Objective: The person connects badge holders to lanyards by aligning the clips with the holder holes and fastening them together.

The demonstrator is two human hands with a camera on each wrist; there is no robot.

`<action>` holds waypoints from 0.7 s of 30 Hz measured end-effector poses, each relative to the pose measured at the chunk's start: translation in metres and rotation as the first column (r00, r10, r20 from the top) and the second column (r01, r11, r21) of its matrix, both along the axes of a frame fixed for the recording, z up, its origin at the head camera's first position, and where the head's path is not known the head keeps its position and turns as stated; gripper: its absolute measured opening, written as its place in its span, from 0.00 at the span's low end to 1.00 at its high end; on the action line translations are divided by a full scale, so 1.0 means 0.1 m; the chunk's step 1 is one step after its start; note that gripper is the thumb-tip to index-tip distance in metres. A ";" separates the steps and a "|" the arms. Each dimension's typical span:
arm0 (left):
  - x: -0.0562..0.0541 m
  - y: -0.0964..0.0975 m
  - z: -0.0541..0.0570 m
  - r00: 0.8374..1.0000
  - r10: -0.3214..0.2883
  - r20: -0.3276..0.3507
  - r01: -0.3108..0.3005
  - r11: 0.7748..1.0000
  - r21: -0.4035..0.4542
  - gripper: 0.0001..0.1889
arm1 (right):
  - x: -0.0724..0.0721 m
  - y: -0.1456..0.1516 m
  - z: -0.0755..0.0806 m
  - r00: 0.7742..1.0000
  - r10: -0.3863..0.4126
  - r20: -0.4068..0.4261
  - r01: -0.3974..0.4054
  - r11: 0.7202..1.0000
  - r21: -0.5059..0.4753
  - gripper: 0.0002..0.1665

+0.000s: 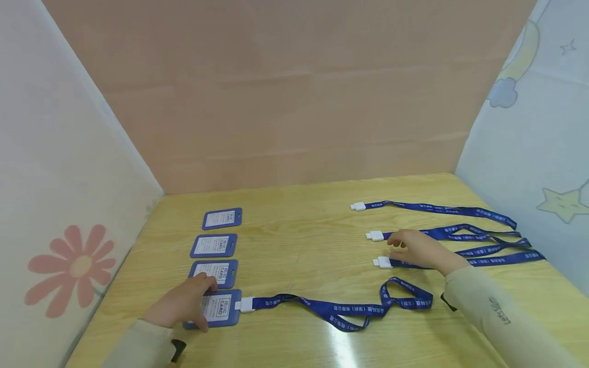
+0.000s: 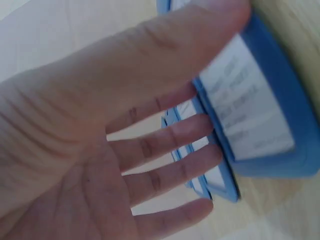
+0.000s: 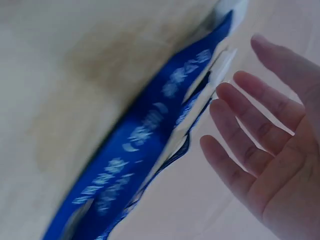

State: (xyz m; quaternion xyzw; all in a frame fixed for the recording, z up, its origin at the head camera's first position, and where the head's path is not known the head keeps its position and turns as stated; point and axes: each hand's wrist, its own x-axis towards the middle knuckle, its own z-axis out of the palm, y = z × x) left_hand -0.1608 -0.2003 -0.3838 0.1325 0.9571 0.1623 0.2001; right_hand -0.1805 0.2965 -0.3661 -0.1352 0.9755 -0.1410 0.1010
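Note:
The left hand (image 1: 186, 301) lies over the nearest blue badge holder (image 1: 225, 308), its thumb by the near edge and its fingers towards the far edge. In the left wrist view those fingers (image 2: 165, 180) are spread and nearly straight, and the thumb overlaps the holder. A white clip (image 1: 246, 304) joins this holder to a blue lanyard (image 1: 354, 309) with white print. My right hand (image 1: 421, 250) hovers over two more lanyards beside their white clips, the nearer one (image 1: 383, 262) just left of the fingertips. In the right wrist view its fingers are apart and hold nothing.
Three more badge holders line up behind the nearest one, the farthest (image 1: 222, 219) at the back left. Another lanyard (image 1: 442, 208) lies at the back right. Walls of hung cloth and paper (image 1: 299, 102) border the wooden table (image 1: 299, 230) behind and at both sides.

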 end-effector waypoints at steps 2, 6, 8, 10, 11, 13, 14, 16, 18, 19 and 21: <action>-0.02 -0.05 0.01 1.000 -0.014 -0.027 0.014 1.000 0.012 0.29 | 0.00 0.05 -0.03 1.000 -0.019 0.022 0.019 0.999 -0.028 0.21; -0.10 -0.13 0.06 0.983 -0.082 -0.165 0.090 0.995 0.038 0.19 | 0.02 0.10 -0.10 1.000 -0.006 0.023 0.007 0.999 -0.048 0.22; -0.16 -0.15 0.10 0.970 -0.092 -0.223 0.101 0.995 0.029 0.17 | 0.03 0.10 -0.12 1.000 0.012 0.010 -0.012 0.999 -0.045 0.22; -0.22 -0.15 0.13 0.967 -0.070 -0.244 0.077 0.997 0.019 0.16 | 0.03 0.09 -0.13 1.000 0.030 0.003 -0.030 0.999 -0.037 0.21; -0.25 -0.15 0.14 0.965 -0.073 -0.253 0.078 0.997 0.011 0.17 | 0.03 0.08 -0.14 0.999 0.037 0.003 -0.037 0.999 -0.035 0.21; -0.31 -0.14 0.15 0.969 -0.055 -0.239 0.056 0.998 -0.003 0.19 | 0.03 0.06 -0.16 0.999 0.029 0.017 -0.028 0.999 -0.037 0.22; -0.33 -0.13 0.15 0.973 -0.048 -0.228 0.048 0.999 -0.005 0.19 | 0.03 0.05 -0.16 0.999 0.024 0.024 -0.024 0.999 -0.039 0.22; -0.37 -0.12 0.13 0.979 -0.034 -0.202 0.032 0.999 -0.013 0.21 | 0.02 0.02 -0.17 0.999 0.028 0.037 -0.027 0.999 -0.045 0.23; -0.41 -0.12 0.10 0.984 -0.027 -0.177 0.025 1.000 -0.013 0.22 | 0.02 0.00 -0.18 0.999 0.024 0.047 -0.022 0.998 -0.051 0.23; -0.43 -0.11 0.09 0.985 -0.026 -0.170 0.025 1.000 -0.011 0.23 | 0.02 0.00 -0.18 0.998 0.024 0.050 -0.021 0.998 -0.054 0.22; -0.45 -0.11 0.06 0.987 -0.023 -0.160 0.023 1.000 -0.005 0.24 | 0.02 0.00 -0.17 0.998 0.040 0.050 -0.037 0.998 -0.060 0.21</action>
